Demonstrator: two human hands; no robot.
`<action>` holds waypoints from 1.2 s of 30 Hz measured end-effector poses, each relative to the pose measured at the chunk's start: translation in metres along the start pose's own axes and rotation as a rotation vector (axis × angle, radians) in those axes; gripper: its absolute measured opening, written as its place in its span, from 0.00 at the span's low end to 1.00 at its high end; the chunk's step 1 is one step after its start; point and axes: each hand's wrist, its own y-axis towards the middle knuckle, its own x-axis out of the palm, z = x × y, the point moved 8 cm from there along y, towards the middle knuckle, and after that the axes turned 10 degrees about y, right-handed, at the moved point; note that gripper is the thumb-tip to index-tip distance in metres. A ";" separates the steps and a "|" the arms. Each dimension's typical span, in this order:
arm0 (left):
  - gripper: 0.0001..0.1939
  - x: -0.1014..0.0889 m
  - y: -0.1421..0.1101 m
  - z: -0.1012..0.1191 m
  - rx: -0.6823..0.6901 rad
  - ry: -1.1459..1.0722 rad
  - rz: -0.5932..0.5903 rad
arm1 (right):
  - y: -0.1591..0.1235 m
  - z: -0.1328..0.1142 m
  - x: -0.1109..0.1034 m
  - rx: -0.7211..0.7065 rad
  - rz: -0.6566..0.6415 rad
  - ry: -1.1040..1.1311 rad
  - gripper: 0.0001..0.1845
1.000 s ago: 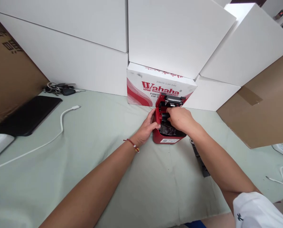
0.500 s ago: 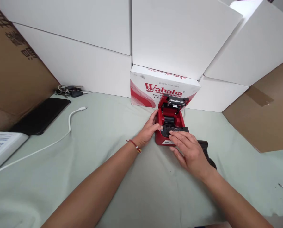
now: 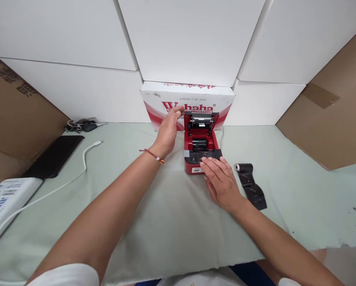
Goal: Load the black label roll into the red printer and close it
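Note:
A small red printer (image 3: 199,147) stands on the pale green cloth with its lid raised at the back. A black ribbon strip lies across its front opening. My left hand (image 3: 168,129) is lifted beside the lid's upper left corner, fingertips curled toward it and close to touching it. My right hand (image 3: 221,180) lies flat with fingers stretched, pressing the black strip onto the printer's front edge. A black ribbon roll (image 3: 249,182) with a loose tail rests on the cloth just right of that hand.
White boxes and a red-and-white Wahaha carton (image 3: 189,103) wall the back. Brown cardboard leans at left (image 3: 13,111) and right (image 3: 329,103). On the left lie keys (image 3: 80,125), a black flat case (image 3: 54,157), a white cable (image 3: 76,171) and a white device (image 3: 7,196).
My left hand rose from the printer's left side to the top of the lid. My right hand stays spread at the printer's front. The ribbon roll beside it is now uncovered.

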 end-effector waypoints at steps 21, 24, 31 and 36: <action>0.24 -0.004 -0.093 0.002 0.425 0.322 -0.041 | 0.000 -0.003 -0.004 0.025 0.030 0.027 0.39; 0.14 -0.003 -0.090 -0.001 0.406 0.269 -0.136 | 0.000 -0.002 -0.003 0.024 0.025 0.027 0.40; 0.37 -0.005 -0.071 -0.022 0.173 0.051 -0.195 | -0.001 -0.002 -0.004 0.017 0.010 0.038 0.38; 0.62 0.017 -0.070 -0.046 -0.061 -0.194 -0.336 | -0.001 0.000 -0.003 0.021 0.006 0.045 0.40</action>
